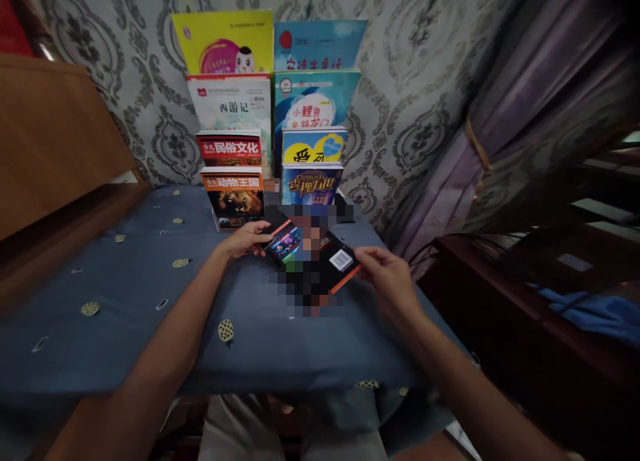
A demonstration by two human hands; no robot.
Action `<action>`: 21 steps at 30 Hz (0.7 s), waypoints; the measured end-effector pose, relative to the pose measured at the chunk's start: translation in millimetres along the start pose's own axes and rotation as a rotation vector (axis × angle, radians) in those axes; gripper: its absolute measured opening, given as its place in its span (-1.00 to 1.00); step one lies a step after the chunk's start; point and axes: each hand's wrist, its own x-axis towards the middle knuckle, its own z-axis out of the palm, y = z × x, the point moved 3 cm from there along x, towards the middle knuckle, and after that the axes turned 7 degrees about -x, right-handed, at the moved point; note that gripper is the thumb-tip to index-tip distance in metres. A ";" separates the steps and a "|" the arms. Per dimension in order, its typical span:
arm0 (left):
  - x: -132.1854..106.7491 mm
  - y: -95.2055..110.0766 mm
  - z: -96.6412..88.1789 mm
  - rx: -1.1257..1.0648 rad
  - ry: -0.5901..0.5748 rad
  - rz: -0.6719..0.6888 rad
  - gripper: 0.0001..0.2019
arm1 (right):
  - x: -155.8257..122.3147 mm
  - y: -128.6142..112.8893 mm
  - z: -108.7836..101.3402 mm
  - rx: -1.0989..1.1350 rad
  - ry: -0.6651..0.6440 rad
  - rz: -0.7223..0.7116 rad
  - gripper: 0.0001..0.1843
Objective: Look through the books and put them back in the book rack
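Observation:
Both of my hands hold a dark book (345, 244) over the table, tilted at an angle. Colourful pictures show near its left end, and a white barcode label and an orange strip near its right. A pixelated patch hides its middle. My left hand (246, 239) is closed on the left edge. At the right corner, my right hand (387, 271) pinches the book between thumb and fingers. Just behind stands a tiered display of books in two columns. A lion-cover book (235, 197) is at the front left, and a blue-purple book (311, 183) at the front right.
A blue tablecloth (150, 301) with pineapple prints covers the table. To the left is a wooden panel (55, 134). Patterned wallpaper (400, 81) rises behind. A tied purple curtain (450, 134) and a dark red cabinet (480, 301) with blue cloth (595, 311) are at the right.

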 end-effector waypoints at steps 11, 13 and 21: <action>1.2 1.6 24.0 1.309 0.441 0.210 -0.83 | -38.7 -6.4 21.6 -0.893 -0.429 -0.343 -0.80; -1.7 6.5 49.0 1.434 0.414 0.280 -0.82 | -20.6 -2.9 31.5 -0.917 -0.361 -0.411 -0.78; 19.5 -23.6 115.4 1.283 0.034 0.410 -0.69 | 40.4 38.0 63.3 -0.832 -0.230 -0.514 -0.27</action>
